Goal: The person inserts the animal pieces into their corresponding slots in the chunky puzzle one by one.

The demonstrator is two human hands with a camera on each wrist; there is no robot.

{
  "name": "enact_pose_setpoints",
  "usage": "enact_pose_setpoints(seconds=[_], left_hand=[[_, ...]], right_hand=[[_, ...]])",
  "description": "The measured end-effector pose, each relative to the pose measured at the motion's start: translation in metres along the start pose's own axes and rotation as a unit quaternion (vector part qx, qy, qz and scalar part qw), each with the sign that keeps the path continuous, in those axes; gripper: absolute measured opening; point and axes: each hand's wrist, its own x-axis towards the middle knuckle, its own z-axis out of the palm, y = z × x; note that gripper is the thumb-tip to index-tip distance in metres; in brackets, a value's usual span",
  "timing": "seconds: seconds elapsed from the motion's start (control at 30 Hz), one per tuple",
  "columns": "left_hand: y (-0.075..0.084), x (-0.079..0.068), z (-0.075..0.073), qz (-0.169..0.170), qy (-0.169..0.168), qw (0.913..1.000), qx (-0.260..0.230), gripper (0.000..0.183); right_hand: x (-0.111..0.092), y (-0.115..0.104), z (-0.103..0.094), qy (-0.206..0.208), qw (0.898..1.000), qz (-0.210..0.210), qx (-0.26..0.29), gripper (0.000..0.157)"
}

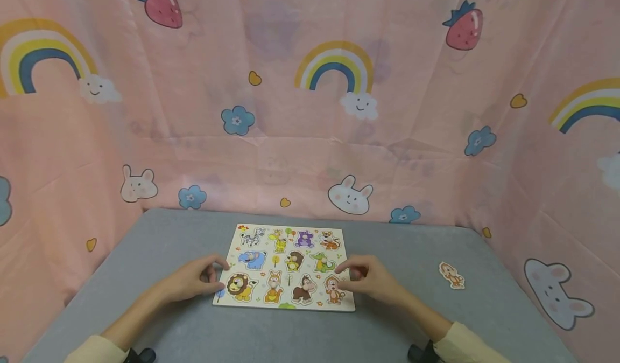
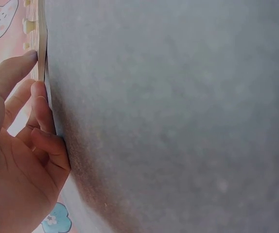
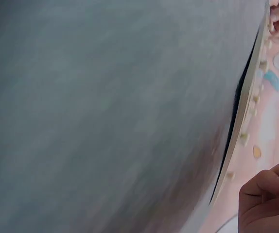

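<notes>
A wooden peg puzzle board point(image 1: 300, 305) with animal pictures lies on the grey table. My left hand point(image 1: 196, 279) is at its left edge. In the left wrist view the thumb point(image 2: 20, 68) overlaps the board's top side, with the other fingers curled against the edge, pinching it. At the right edge, my right hand point(image 1: 370, 279) has thumb and forefinger spread apart beside the monkey picture point(image 1: 334, 289), with nothing between them. Its other fingers point(image 3: 266, 187) are bent in the right wrist view. A loose monkey piece point(image 1: 452, 276) lies well right of that hand.
The grey tabletop point(image 1: 271, 336) extends around the board. A pink curtain point(image 1: 300, 153) printed with rainbows, rabbits and strawberries hangs behind the table and along both sides. Pale sleeves and dark wrist straps show at the bottom.
</notes>
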Motion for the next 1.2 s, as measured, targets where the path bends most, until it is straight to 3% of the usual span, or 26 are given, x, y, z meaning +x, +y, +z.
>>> enact_pose_setpoints(seconds=[0.43, 0.83, 1.03, 1.2], left_hand=[[-0.001, -0.001, -0.001, -0.001, 0.0, 1.0, -0.004, 0.035], [-0.001, -0.001, 0.001, -0.009, -0.003, 0.9999, 0.012, 0.036], [0.0, 0.0, 0.001, -0.01, 0.001, 0.9999, 0.008, 0.036], [0.002, -0.001, 0.0, -0.011, 0.003, 0.9999, 0.007, 0.035]], right_hand=[[-0.039, 0.005, -0.044, 0.053, 0.998, -0.007, 0.014, 0.022], [-0.081, 0.009, -0.088, 0.083, 0.992, 0.096, -0.02, 0.024], [-0.099, 0.013, -0.122, 0.103, 0.988, 0.097, -0.052, 0.024], [-0.115, 0.017, -0.141, 0.143, 0.977, 0.124, -0.102, 0.023]])
